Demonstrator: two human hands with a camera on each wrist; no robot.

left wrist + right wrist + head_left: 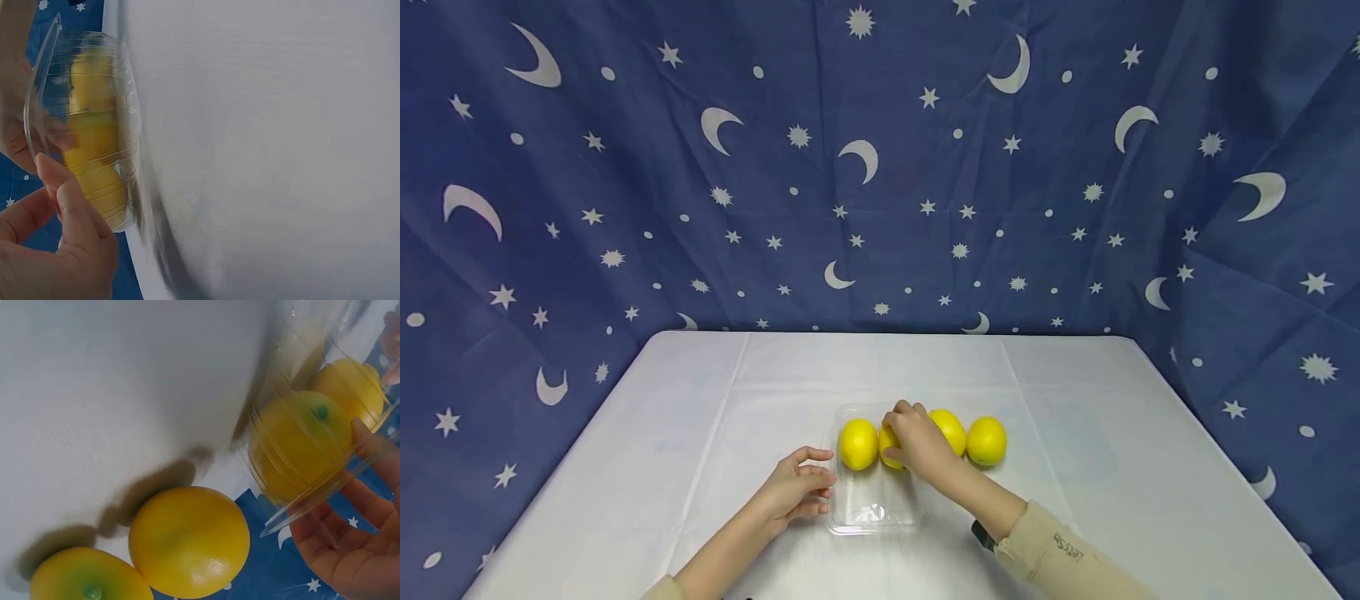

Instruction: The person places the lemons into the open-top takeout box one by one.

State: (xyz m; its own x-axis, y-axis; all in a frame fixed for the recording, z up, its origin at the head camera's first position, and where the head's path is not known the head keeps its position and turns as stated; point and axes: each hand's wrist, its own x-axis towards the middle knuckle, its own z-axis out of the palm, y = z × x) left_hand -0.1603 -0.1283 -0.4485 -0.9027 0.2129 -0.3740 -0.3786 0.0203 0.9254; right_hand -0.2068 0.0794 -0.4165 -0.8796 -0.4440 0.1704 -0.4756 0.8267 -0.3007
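Note:
A clear plastic container point(874, 507) stands on the table with two yellow lemons in its far half. My right hand point(917, 437) reaches in from above and grips the second lemon point(300, 444), its fingers and thumb around the fruit. The first lemon point(858, 444) lies beside it, at the container's left side. My left hand point(793, 487) is at the container's left edge, fingers spread and relaxed, with fingertips point(45, 164) right at the rim. Just outside the container's right side lie a third lemon point(949, 430) and a fourth lemon point(987, 441), side by side.
A white cloth point(625, 500) covers the table. Behind it and along both sides hangs a blue curtain point(910, 233) with moons and stars. On my right wrist is a dark band point(982, 534).

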